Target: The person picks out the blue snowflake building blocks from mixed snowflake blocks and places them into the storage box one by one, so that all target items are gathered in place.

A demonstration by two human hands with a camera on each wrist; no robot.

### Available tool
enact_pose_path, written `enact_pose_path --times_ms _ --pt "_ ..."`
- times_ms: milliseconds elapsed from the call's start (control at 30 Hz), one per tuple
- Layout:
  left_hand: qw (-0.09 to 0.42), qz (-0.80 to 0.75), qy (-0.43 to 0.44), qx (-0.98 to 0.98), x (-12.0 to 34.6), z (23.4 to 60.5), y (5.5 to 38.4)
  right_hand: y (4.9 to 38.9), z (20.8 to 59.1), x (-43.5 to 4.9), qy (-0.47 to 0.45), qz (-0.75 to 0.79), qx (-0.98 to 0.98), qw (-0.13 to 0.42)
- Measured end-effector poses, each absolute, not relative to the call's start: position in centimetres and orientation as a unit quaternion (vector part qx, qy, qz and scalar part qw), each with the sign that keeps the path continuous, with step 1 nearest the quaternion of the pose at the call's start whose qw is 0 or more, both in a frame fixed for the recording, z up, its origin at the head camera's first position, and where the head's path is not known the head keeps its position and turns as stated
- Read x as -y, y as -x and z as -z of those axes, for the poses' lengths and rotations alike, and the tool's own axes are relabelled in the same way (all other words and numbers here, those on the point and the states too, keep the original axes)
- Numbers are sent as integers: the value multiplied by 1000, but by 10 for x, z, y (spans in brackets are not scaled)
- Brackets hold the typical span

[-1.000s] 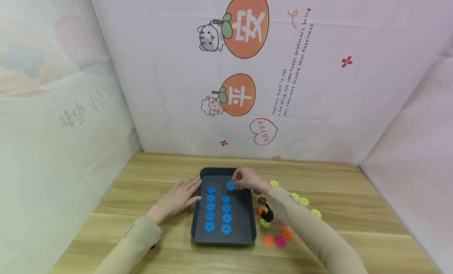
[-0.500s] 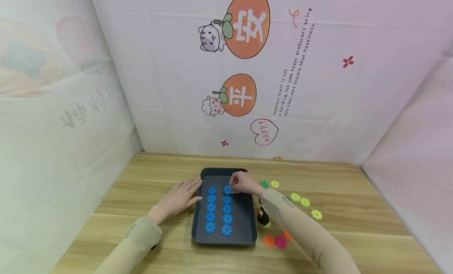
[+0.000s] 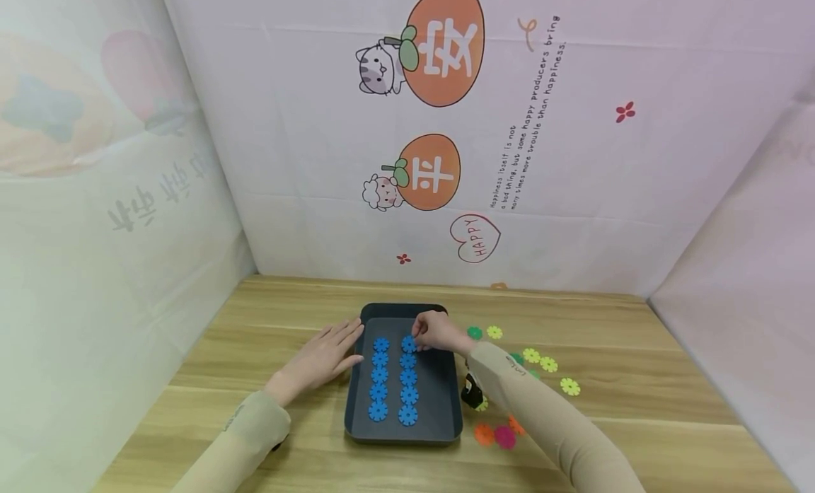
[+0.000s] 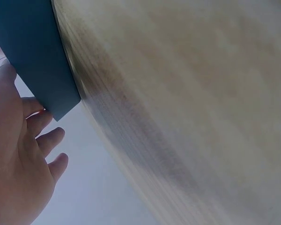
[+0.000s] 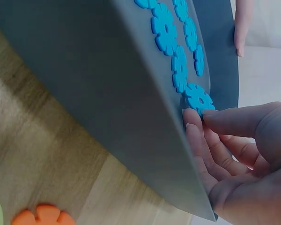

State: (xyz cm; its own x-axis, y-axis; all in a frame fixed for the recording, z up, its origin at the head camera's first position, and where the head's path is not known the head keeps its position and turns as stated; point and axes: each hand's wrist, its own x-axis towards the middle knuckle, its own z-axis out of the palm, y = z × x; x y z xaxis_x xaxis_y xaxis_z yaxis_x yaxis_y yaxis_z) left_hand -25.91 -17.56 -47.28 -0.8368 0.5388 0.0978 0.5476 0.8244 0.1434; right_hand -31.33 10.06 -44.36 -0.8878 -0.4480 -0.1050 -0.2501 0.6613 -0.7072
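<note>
A dark grey tray [image 3: 441, 408] bears two columns of blue notched plastic discs [image 3: 378, 392], shaped like flowers. My right hand [image 3: 439, 332] pinches the far disc of the right column [image 5: 196, 97] between thumb and fingertips. In the right wrist view this disc is tilted, its edge against the neighbouring disc. My left hand [image 3: 321, 358] lies with extended fingers at the tray's left rim. Seen from the left wrist, its fingertips [image 4: 58, 136] are at the tray's outer wall [image 4: 33, 51].
Right of the tray lie loose discs: several yellow ones [image 3: 548, 364], green ones [image 3: 474, 332], orange ones [image 3: 484, 434] and a magenta one [image 3: 505, 437]. The right sleeve [image 3: 554, 422] overlaps some of them. White printed cloth [image 3: 305, 160] walls the wooden table [image 3: 293, 295] at back and sides.
My right hand has moved left and slightly nearer, bringing its blue disc to the far end of the right column. The left hand has stayed at the rim.
</note>
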Motion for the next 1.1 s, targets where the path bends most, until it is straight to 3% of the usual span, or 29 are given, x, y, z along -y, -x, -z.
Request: enact_pose_path --times_ms 1100 --pt "34 84 288 953 176 473 258 313 446 -97 198 344 -911 115"
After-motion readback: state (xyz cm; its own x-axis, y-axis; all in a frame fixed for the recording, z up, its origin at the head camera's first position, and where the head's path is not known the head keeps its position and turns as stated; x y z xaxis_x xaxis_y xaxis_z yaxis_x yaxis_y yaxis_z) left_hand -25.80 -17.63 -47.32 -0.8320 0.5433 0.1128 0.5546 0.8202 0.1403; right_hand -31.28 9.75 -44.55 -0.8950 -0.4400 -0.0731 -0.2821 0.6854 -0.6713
